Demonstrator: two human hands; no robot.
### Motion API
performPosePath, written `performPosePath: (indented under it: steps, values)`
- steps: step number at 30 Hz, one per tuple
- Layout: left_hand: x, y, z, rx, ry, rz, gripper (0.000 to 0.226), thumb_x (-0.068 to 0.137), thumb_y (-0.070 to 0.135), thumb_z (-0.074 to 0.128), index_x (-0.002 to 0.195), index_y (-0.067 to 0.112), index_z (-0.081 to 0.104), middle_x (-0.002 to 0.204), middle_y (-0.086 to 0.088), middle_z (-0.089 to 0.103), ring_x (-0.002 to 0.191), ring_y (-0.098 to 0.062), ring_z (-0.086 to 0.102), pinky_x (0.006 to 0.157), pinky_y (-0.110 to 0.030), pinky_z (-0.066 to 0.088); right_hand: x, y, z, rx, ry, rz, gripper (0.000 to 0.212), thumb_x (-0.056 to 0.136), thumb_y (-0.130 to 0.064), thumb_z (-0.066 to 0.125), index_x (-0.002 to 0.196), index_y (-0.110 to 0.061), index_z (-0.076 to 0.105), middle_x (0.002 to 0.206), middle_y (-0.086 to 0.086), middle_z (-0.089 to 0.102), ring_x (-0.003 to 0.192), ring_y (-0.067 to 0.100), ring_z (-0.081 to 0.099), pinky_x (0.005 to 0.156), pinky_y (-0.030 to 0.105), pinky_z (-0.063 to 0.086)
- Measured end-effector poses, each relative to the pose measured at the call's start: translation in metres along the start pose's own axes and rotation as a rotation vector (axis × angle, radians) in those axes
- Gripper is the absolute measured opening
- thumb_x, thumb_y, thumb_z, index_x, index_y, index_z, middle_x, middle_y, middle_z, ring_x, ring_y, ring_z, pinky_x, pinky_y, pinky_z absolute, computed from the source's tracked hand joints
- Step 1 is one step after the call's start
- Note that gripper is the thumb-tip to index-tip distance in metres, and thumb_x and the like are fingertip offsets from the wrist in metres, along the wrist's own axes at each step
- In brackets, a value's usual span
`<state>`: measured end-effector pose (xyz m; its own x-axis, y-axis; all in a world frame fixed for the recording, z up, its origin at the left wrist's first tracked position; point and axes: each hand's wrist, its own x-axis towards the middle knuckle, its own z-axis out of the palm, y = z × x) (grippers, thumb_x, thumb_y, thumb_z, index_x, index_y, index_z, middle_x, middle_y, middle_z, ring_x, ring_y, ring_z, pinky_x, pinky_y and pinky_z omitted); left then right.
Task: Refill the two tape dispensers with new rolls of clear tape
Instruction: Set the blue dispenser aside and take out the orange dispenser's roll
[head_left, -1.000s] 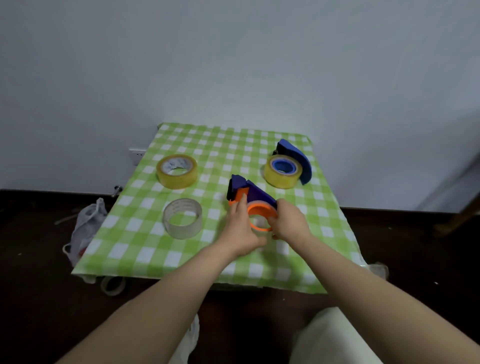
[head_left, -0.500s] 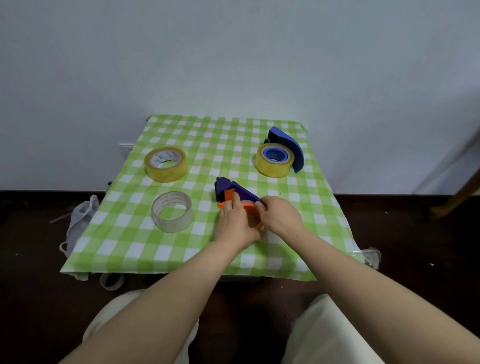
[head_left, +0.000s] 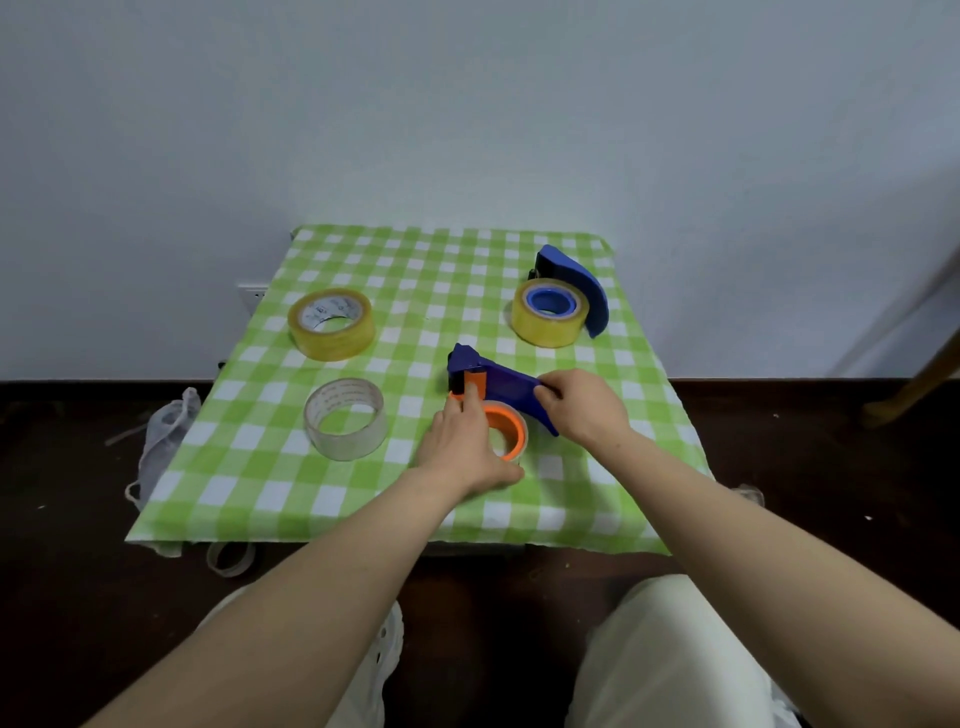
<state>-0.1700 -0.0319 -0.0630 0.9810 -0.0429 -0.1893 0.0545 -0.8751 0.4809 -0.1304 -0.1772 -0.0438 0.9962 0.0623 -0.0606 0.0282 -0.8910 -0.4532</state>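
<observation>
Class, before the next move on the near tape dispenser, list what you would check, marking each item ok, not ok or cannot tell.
1. Grip on near dispenser: ok; the right hand grips its blue body, the left hand holds the orange hub end.
2. Reach to clear roll: ok; it lies flat and free on the tablecloth, left of the hands.
3. Old core off orange hub: cannot tell; the left hand covers part.
4. Load on far dispenser: ok; a yellowish roll sits on its blue hub.
5. Tape end threaded there: cannot tell.
</observation>
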Motion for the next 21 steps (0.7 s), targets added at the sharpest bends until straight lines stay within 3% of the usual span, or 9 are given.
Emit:
performPosePath:
  steps: [7, 11, 17, 21]
  values:
    - [-0.002, 0.01, -0.009, -0.151, 0.068, 0.04, 0.11, 0.063, 0.035, 0.079, 0.15, 0.015, 0.014, 0.144, -0.008, 0.033, 0.133, -0.026, 0.038, 0.1, -0.034, 0.038, 0.0, -0.004, -0.001, -0.126, 0.019, 0.018, 0.028, 0.096, -0.023, 0.041, 0.077, -0.012, 0.058, 0.075, 0.004, 0.053, 0.072, 0.026, 0.049, 0.045, 0.025, 0.025]
    - [-0.01, 0.003, -0.029, -0.31, 0.204, 0.046, 0.102, 0.065, 0.029, 0.078, 0.148, 0.017, 0.02, 0.141, -0.006, 0.025, 0.129, -0.022, 0.038, 0.096, -0.024, 0.033, 0.002, -0.006, -0.001, -0.138, -0.007, 0.048, 0.022, 0.093, -0.021, 0.042, 0.077, -0.011, 0.053, 0.078, 0.006, 0.055, 0.073, 0.027, 0.051, 0.045, 0.025, 0.025]
    - [-0.017, -0.037, -0.07, -0.256, 0.416, -0.202, 0.103, 0.069, 0.04, 0.074, 0.15, 0.012, 0.016, 0.142, -0.014, 0.03, 0.131, -0.03, 0.037, 0.102, -0.036, 0.036, -0.001, -0.017, 0.001, -0.131, -0.058, 0.114, 0.01, 0.084, -0.006, 0.043, 0.078, -0.009, 0.051, 0.077, 0.006, 0.054, 0.071, 0.026, 0.051, 0.05, 0.025, 0.033]
    - [-0.019, -0.062, -0.082, -0.291, 0.511, -0.287, 0.098, 0.068, 0.029, 0.075, 0.146, 0.005, 0.021, 0.141, -0.022, 0.032, 0.133, -0.036, 0.03, 0.108, -0.038, 0.029, -0.002, -0.024, 0.005, -0.08, -0.052, 0.139, 0.017, 0.082, -0.003, 0.043, 0.066, -0.01, 0.045, 0.069, 0.007, 0.053, 0.066, 0.027, 0.05, 0.045, 0.024, 0.031]
